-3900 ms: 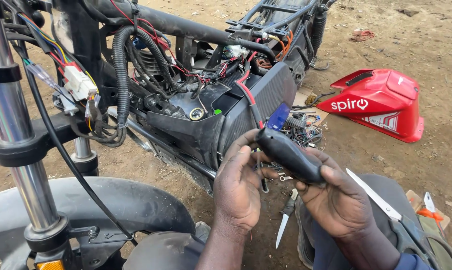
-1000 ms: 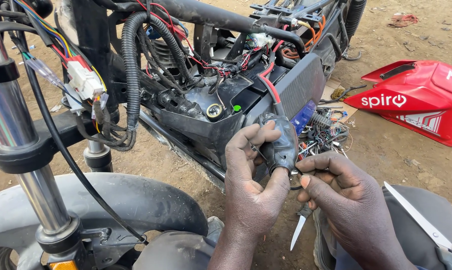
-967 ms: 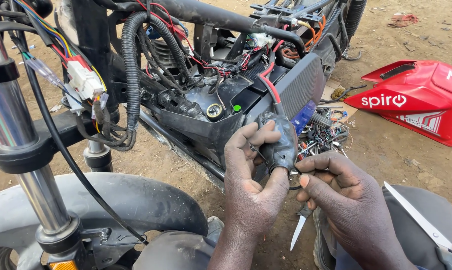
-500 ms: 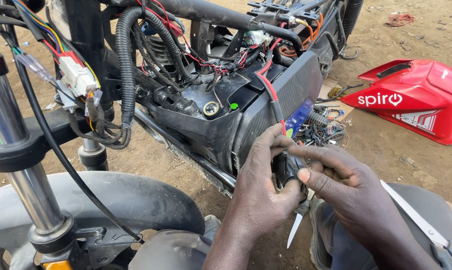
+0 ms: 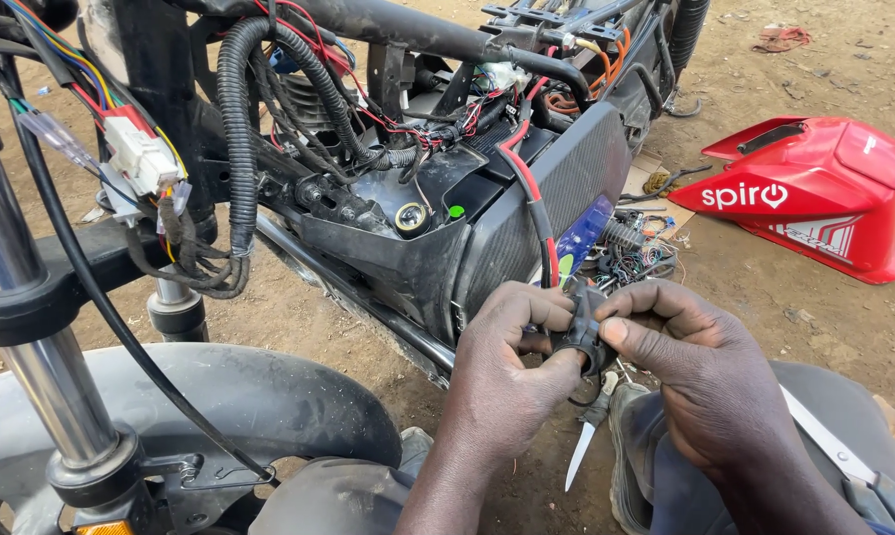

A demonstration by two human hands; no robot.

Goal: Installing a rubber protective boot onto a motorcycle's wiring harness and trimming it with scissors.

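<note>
Both my hands hold a small black plastic motorcycle part [image 5: 578, 335] in front of the stripped motorcycle's black battery casing [image 5: 527, 213]. My left hand [image 5: 502, 372] grips it from the left and below. My right hand [image 5: 700, 372] closes over it from the right, thumb pressed on its side. A red cable [image 5: 529, 193] runs down from the frame to the part. Below my hands a knife [image 5: 586, 436] lies on the ground with its blade pointing down.
The motorcycle's front fork [image 5: 31, 327] and grey mudguard [image 5: 220, 396] fill the left. A corrugated black hose [image 5: 234, 129] and wire bundles hang in the frame. A red body panel [image 5: 814, 193] lies on the dirt at right. Loose wires [image 5: 636, 258] lie behind my hands. Scissors [image 5: 829, 446] rest on my knee.
My hands have lowered and drawn together around the black part, which is now mostly covered by my fingers. The view has shifted slightly right.
</note>
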